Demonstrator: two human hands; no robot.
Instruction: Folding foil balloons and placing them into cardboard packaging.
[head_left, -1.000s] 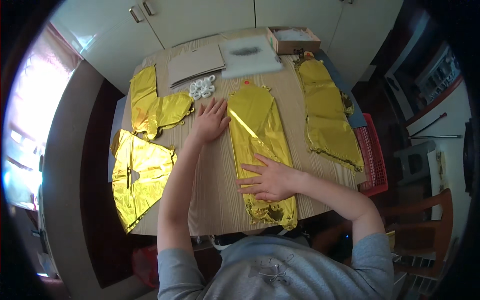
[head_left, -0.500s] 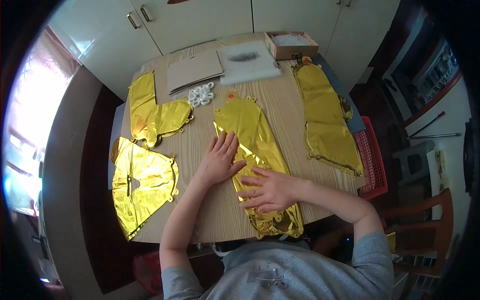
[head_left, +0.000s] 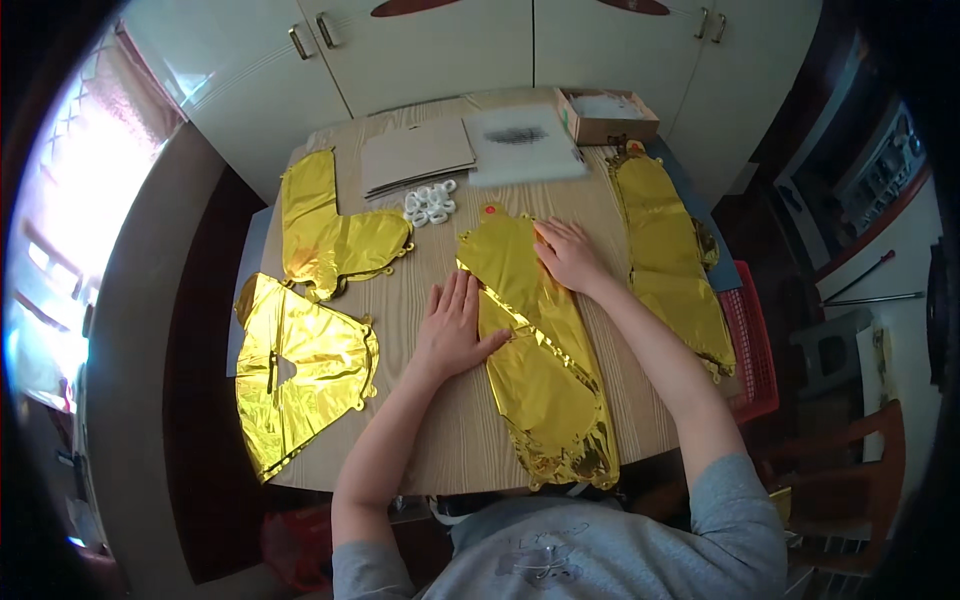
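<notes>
A flat gold foil balloon [head_left: 545,385], folded lengthwise with small tabs along its rim and a red dot at its far end, lies in front of me on the wooden table [head_left: 420,450]. My left hand [head_left: 455,325] rests flat on its left edge, fingers stretched out and thumb spread over the foil. Along the upper right edge lies my right hand [head_left: 568,255], its fingers extended on the foil near the far end. Neither hand grips anything. The near end of the balloon is crinkled and reaches the table's front edge.
More gold foil balloons lie flat: a bent one [head_left: 325,230] and a fan-shaped one [head_left: 305,375] at left, a long one [head_left: 670,260] at right. Behind are white rings [head_left: 430,203], cardboard sheets [head_left: 415,158], a translucent sheet [head_left: 525,165] and a box [head_left: 610,122]. A red basket [head_left: 755,340] stands beside the table.
My right hand has moved from the near part of the balloon up to its far right edge. My left hand stays on the left edge. The view has shifted slightly.
</notes>
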